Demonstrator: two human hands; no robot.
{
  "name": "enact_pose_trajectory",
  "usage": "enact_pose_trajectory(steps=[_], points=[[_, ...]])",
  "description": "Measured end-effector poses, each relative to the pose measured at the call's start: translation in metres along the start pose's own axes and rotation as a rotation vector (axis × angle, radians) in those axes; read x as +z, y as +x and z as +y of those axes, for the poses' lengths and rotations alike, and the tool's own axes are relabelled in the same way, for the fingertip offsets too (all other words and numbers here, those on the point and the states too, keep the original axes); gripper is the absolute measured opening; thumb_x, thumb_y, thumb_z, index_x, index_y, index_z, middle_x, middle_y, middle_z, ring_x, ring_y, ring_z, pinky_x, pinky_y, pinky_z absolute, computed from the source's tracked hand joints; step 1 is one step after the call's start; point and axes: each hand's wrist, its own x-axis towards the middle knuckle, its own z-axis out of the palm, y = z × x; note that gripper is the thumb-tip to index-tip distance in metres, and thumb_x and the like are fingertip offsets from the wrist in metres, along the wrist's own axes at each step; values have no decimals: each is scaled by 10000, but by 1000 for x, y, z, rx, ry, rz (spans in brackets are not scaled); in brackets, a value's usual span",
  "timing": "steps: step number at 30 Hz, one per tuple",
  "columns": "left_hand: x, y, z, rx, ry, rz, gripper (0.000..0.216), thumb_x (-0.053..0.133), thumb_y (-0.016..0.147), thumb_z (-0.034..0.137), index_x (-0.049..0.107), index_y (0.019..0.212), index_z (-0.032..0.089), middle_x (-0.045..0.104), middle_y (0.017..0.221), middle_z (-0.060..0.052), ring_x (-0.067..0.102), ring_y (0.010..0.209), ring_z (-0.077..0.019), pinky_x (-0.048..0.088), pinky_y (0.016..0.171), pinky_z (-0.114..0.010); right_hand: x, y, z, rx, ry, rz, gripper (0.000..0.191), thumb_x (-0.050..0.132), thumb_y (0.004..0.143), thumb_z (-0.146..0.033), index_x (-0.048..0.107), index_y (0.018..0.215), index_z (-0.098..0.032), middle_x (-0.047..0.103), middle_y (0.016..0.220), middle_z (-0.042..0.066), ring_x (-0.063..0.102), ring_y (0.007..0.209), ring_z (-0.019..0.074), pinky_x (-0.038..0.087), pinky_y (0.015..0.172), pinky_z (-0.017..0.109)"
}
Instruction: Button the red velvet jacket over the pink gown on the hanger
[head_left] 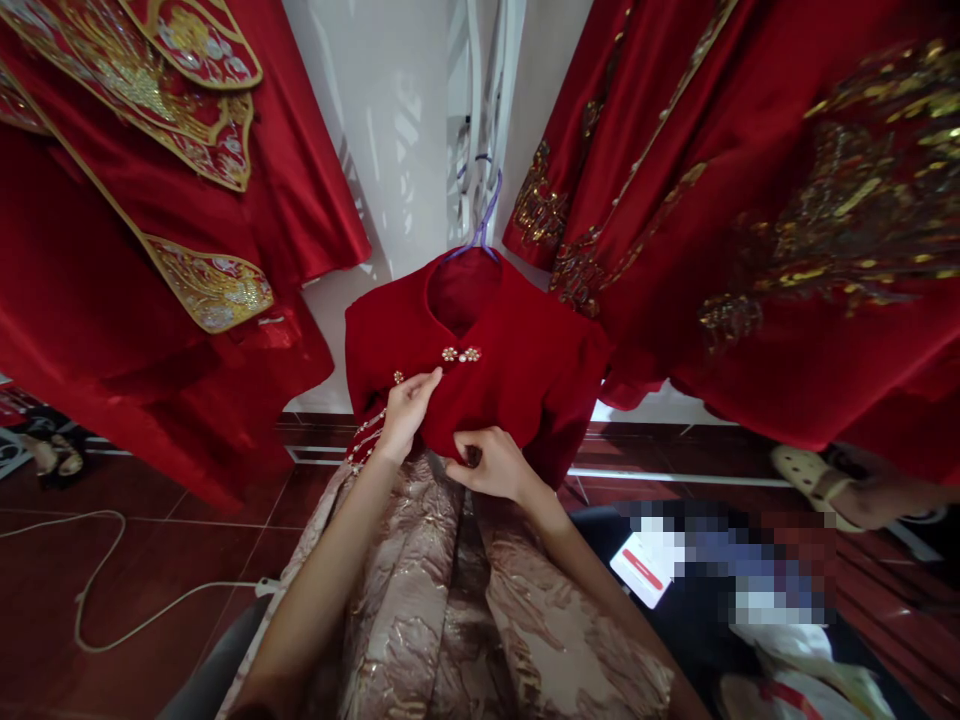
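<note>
At the centre of the view, reaching toward 12 o'clock, a red velvet-like top [487,395] on a purple hanger [493,207], with a pearl-flower clasp [471,355] just under the neckline. At 8 o'clock from the centre, left hand [407,408] against the red front, grip narrow, thumb and forefinger almost together; impossible to tell whether pinching cloth. Just beside it, outward, beaded strands [367,430]. At 6 o'clock, right hand [495,462] at the top's lower edge, thumb and forefinger curled close, again impossible to tell whether gripping fabric. Below both hands, spreading toward 6 o'clock, a pale metallic brocade skirt [405,570]. At 10 o'clock, a red embroidered garment [292,190]; at 2, a red sequined garment [750,170]. Between 4 and 5, a lit phone-like screen [637,562]; at 8, farther out, a white cable [96,648] on the tiled floor [176,560].
</note>
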Motion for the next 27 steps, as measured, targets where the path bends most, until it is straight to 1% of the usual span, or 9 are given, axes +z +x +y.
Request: enact_pose_trajectory(steps=[4,7,10,13,16,18,20,23,27], points=[[14,14,32,487,449,-41,248,593,812,392,662,949,197,645,930,-54,601,825,-147,491,689,-232,-3,-1,4,14,-15,-2,315,563,681,-256,336,480,-169,315,459,-73,271,456,54,199,488,206],[15,21,46,716,845,-124,240,540,851,379,652,974,206,584,988,-76,552,935,-191,489,701,-266,-4,-1,5,22,-7,-3,304,553,670,-233,333,471,-166,306,454,-73,265,452,52,193,481,205],[10,23,52,821,1028,-232,235,504,873,352,639,982,195,560,1013,-95,515,1008,-224,495,736,-303,-5,0,6,26,0,-7,303,547,668,-228,330,467,-166,309,450,-72,263,448,52,190,476,203],[6,24,54,879,1058,-268,205,489,884,302,636,973,190,571,1028,-96,514,1028,-229,467,876,-380,-5,0,6,30,-8,-7,309,552,674,-232,337,462,-167,322,443,-72,270,445,53,195,477,203],[5,26,56,964,1057,-266,156,505,875,259,634,941,199,608,1013,-66,534,1042,-215,315,1063,-484,-4,0,4,20,-7,-10,294,569,684,-236,377,472,-168,372,447,-72,298,446,51,210,485,202],[5,29,55,1033,1058,-279,140,496,880,240,624,919,202,634,946,-37,558,1024,-189,208,1125,-514,-3,-1,3,8,19,-4,288,584,709,-261,413,496,-170,419,464,-69,331,449,50,227,486,199],[5,33,54,1100,1065,-290,137,481,887,229,614,897,199,644,875,-14,580,983,-166,171,1144,-524,-3,-1,2,-4,68,19,305,590,750,-318,446,523,-174,445,473,-65,356,445,53,248,479,197],[3,41,53,1203,1131,-310,146,459,896,208,601,865,192,637,821,4,591,907,-141,198,1148,-520,-7,2,-1,-38,184,125,336,557,820,-386,497,562,-180,504,525,-39,434,483,75,330,505,205],[-1,51,56,1334,1265,-343,191,398,912,158,576,847,178,618,810,1,578,890,-129,241,1146,-491,-29,23,-8,-90,452,441,248,550,845,-409,562,716,-197,609,818,42,589,765,144,481,675,260]])
